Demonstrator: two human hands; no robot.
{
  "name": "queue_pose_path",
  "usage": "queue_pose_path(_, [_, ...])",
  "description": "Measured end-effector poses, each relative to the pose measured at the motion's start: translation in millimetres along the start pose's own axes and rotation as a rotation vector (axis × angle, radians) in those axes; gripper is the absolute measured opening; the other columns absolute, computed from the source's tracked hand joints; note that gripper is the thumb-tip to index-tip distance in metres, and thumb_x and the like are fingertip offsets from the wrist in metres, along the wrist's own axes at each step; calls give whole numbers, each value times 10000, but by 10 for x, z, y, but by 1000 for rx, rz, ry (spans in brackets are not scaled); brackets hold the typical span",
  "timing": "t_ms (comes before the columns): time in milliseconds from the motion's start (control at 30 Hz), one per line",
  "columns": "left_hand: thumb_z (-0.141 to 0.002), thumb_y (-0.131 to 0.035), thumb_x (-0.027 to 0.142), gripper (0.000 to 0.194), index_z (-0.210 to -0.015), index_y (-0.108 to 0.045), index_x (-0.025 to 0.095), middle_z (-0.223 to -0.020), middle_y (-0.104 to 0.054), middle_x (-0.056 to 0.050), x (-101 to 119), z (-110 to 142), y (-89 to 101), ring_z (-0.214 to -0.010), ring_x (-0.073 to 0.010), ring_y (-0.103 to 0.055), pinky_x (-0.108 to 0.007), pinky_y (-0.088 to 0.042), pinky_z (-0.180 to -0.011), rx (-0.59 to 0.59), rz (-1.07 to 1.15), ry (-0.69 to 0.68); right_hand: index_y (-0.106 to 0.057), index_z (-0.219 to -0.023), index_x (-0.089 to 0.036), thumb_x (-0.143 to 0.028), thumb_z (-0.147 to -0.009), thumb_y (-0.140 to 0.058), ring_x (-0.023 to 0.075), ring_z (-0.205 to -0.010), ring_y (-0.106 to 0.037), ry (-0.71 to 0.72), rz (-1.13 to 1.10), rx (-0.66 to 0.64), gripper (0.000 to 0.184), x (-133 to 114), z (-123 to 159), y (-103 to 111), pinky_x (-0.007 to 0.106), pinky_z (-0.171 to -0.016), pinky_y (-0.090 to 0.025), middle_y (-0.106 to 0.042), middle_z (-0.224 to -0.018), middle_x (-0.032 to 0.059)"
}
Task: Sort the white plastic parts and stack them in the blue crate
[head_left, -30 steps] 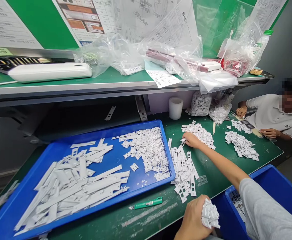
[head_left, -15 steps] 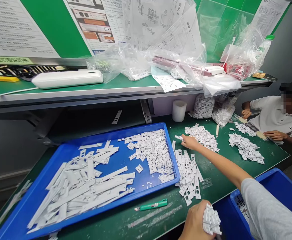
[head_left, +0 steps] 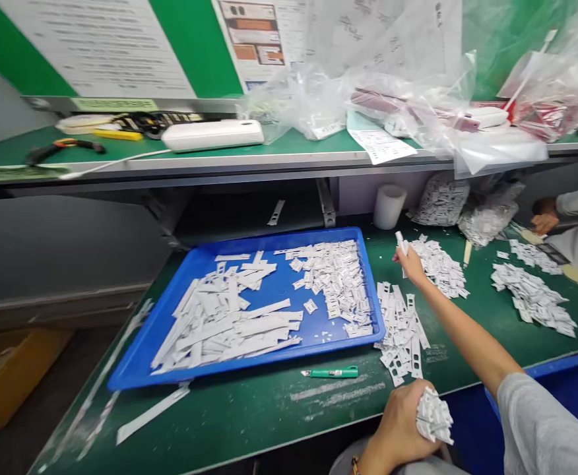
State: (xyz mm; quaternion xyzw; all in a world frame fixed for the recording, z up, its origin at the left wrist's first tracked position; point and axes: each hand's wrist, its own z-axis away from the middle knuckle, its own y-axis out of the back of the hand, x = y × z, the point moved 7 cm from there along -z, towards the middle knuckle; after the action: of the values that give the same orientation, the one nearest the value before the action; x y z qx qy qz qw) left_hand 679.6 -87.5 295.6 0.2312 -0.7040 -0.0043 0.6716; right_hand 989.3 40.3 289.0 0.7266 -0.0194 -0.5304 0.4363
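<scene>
Low near the table's front edge, my left hand (head_left: 400, 425) is closed around a thick bunch of small white cut pieces (head_left: 434, 417). Farther out, my right hand (head_left: 410, 262) pinches a short white strip (head_left: 401, 243) that points up. It is beside a heap of small white pieces (head_left: 437, 267). Between my two hands lies a pile of white strips with cut-out windows (head_left: 402, 326). The blue tray (head_left: 375, 310) stands to the left, with long white offcuts (head_left: 234, 323) on one side and small white pieces (head_left: 336, 277) on the other.
A green craft knife (head_left: 331, 373) lies before the tray. Another heap of white pieces (head_left: 534, 297) is at right, near a co-worker's hand (head_left: 545, 216). Above the table runs a shelf (head_left: 293, 155) with bags. A white roll (head_left: 389, 206) and filled bags (head_left: 441, 198) stand at the back.
The view has swung left, so the scene sits farther right. My right hand has raised the white strip from nearly level to upright. My left hand keeps its bunch.
</scene>
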Motion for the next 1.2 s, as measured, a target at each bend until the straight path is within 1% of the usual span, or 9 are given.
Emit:
queue_pose_path(100, [-622, -650, 177, 277, -869, -529, 215, -714, -601, 4, 0, 41, 78, -619, -156, -557, -269, -436, -594, 128, -31, -181, -525, -1042, -196, -541, -962, -328, 205, -929, -636, 120, -213, 336, 405, 326, 554, 656, 358, -884, -480, -672, -993, 82])
queue_pose_path(167, [-697, -623, 191, 206, -874, -523, 218, -705, -605, -9, -43, 116, 176, -615, -167, -574, -285, -456, -584, 256, -5, -317, -518, -1027, -206, -540, -945, -357, 205, -907, -612, 99, -211, 384, 380, 607, 969, 812, 362, -879, -470, -658, -980, 77])
queue_pose_path(333, [-793, -628, 193, 308, -1082, -534, 241, -788, -642, -44, -315, 350, 508, -684, -200, -636, -331, -537, -594, 483, 3, -423, -573, -936, -202, -559, -867, -455, 209, -732, -580, -23, -84, 186, 382, 918, 1396, 619, 326, -709, -466, -648, -805, 49])
queue_pose_path(433, [-781, -646, 162, 343, -1094, -528, 239, -849, -665, -53, -451, 401, 658, -745, -210, -669, -346, -573, -640, 520, -63, -355, -590, -864, -202, -594, -849, -486, 193, -651, -541, -94, -36, 169, 406, 764, 1263, 497, 288, -629, -409, -626, -710, 26])
queue_pose_path(633, [-770, -643, 145, 318, -1065, -536, 195, -856, -680, -51, -501, 362, 662, -743, -197, -692, -307, -584, -641, 571, -166, -351, -554, -589, -198, -510, -634, -789, 185, -567, -548, -282, 131, -184, 393, 506, 956, -9, 255, -529, -315, -553, -543, 26])
queue_pose_path(800, [-788, -631, 199, 275, -1049, -546, 187, -857, -684, -58, -529, 371, 621, -749, -199, -697, -316, -589, -662, 603, -210, -351, -511, -541, -202, -442, -644, -769, 132, -460, -468, -313, 51, -211, 367, 514, 871, -71, 248, -486, -311, -482, -464, -26])
queue_pose_path(1000, [-779, -628, 186, 293, -1053, -527, 202, -852, -673, -48, -639, 399, 642, -744, -200, -692, -329, -589, -656, 634, -140, -287, -601, -766, -190, -549, -809, -525, 183, -632, -583, -218, -88, -8, 369, 499, 1022, 408, 284, -584, -438, -656, -708, 58])
queue_pose_path(1133, [-760, -651, 176, 276, -1013, -545, 210, -848, -677, -46, -692, 378, 622, -760, -206, -697, -335, -592, -678, 623, -156, -259, -554, -1064, -195, -567, -842, -507, 202, -797, -636, -147, -178, 408, 435, 761, 1495, 883, 299, -688, -477, -689, -948, 94])
queue_pose_path(1200, [-751, -653, 182, 269, -999, -554, 210, -848, -677, -44, -717, 371, 616, -751, -205, -694, -335, -592, -675, 619, -152, -244, -557, -1045, -196, -568, -796, -593, 204, -756, -611, -139, -130, 467, 449, 917, 1691, 925, 303, -673, -462, -680, -894, 71])
